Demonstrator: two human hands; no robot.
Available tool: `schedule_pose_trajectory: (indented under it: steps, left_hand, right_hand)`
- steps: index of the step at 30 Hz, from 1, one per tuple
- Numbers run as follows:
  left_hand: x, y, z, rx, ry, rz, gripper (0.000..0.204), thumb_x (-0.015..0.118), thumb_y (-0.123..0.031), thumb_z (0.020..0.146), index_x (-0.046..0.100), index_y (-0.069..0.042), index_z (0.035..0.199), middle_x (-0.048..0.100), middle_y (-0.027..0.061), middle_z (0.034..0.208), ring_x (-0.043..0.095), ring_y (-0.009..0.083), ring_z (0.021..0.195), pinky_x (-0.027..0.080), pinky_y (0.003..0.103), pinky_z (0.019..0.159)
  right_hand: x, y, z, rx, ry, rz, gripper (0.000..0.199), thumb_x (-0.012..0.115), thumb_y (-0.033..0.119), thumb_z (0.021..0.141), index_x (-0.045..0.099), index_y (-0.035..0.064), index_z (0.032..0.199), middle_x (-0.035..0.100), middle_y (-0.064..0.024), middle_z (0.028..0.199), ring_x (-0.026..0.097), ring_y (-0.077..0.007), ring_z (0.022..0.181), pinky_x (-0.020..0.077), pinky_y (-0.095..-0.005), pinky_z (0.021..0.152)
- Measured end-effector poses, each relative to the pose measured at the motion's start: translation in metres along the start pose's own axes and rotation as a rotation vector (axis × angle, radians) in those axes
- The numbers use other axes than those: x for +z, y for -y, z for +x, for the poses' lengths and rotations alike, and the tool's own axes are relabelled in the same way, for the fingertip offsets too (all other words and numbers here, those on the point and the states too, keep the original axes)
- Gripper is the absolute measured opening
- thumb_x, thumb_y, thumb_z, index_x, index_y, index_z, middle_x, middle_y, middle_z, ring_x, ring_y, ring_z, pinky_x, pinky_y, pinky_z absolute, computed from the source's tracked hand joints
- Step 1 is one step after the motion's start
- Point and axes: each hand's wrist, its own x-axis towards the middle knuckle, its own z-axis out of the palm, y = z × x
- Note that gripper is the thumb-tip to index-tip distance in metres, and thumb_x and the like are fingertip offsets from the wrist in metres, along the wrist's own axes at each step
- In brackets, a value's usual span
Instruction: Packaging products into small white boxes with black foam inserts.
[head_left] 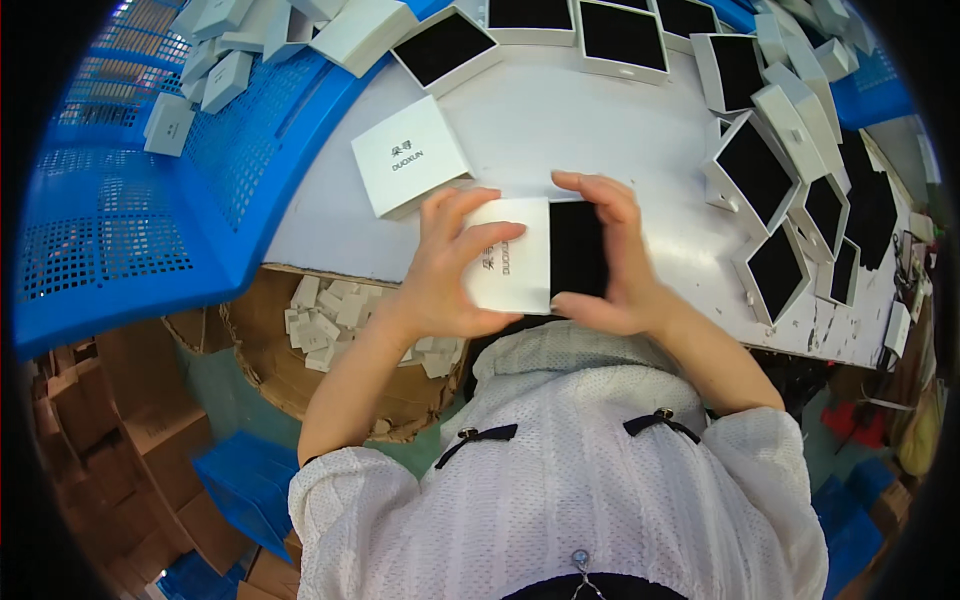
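Over the near edge of the table, my left hand (440, 262) grips a white box sleeve (527, 275), its index finger lying across the printed top. A box tray (577, 248) with a black lining sits partly inside the sleeve, its bare part sticking out on the right. My right hand (628, 262) is curved round that part, thumb at the near side and fingers at the far side. The tray's outer end is hidden by the palm. Just beyond my left hand, a closed-looking white box (412, 156) lies on the table.
Several black-lined white trays (622, 38) line the far edge, and more trays (757, 172) are stacked at the right beside black sheets (868, 205). A blue basket (228, 235) holding white boxes stands at the left. Below the table, a cardboard carton (262, 370) contains small white pieces.
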Motion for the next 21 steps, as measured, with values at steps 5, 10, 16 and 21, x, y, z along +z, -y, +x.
schedule_pose_trajectory:
  steps: [5, 10, 16, 21]
  left_hand:
    - [0.016, -0.011, -0.011, 0.056, -0.085, -0.015, 0.079, 0.080, -0.030, 0.051, 0.049, -0.010, 0.121, 0.040, 0.0173, 0.126, 0.033, 0.0397, 0.117, 0.029, 0.049, 0.099]
    - [-0.078, -0.047, -0.056, -0.421, 0.176, 0.476, 0.091, 0.082, -0.030, 0.052, 0.043, -0.010, 0.131, 0.037, 0.0177, 0.132, 0.031, 0.0417, 0.124, 0.023, 0.051, 0.103]
    - [-0.109, -0.020, 0.011, -0.225, 0.342, 0.981, 0.080, 0.071, -0.011, 0.066, 0.038, -0.023, 0.138, 0.029, 0.0124, 0.144, 0.022, 0.0371, 0.135, 0.023, 0.050, 0.106]
    - [-0.093, 0.065, 0.045, 0.292, 0.334, 1.262, 0.080, 0.067, -0.008, 0.068, 0.033, -0.017, 0.140, 0.020, 0.0130, 0.149, 0.019, 0.0366, 0.136, 0.018, 0.048, 0.111]
  right_hand:
    - [0.019, 0.024, 0.007, -0.136, -0.082, -0.191, 0.075, 0.068, 0.040, 0.070, 0.040, 0.0041, 0.129, 0.038, -0.0190, 0.135, 0.035, -0.0348, 0.123, 0.0205, -0.0531, 0.101]
    - [-0.070, 0.025, 0.004, -0.033, -0.282, -1.035, 0.060, 0.074, 0.023, 0.067, 0.052, 0.0052, 0.120, 0.053, -0.0133, 0.118, 0.048, -0.0301, 0.110, 0.0302, -0.0435, 0.094]
    - [-0.096, 0.020, 0.004, 0.045, -0.206, -1.232, 0.018, 0.065, 0.007, 0.069, 0.056, 0.0065, 0.084, 0.057, -0.0061, 0.092, 0.053, -0.0243, 0.090, 0.0330, -0.0381, 0.082]
    - [-0.064, 0.027, 0.020, -0.097, 0.412, -0.817, 0.015, 0.060, 0.006, 0.068, 0.055, 0.0057, 0.082, 0.057, -0.0065, 0.096, 0.052, -0.0254, 0.094, 0.0321, -0.0411, 0.092]
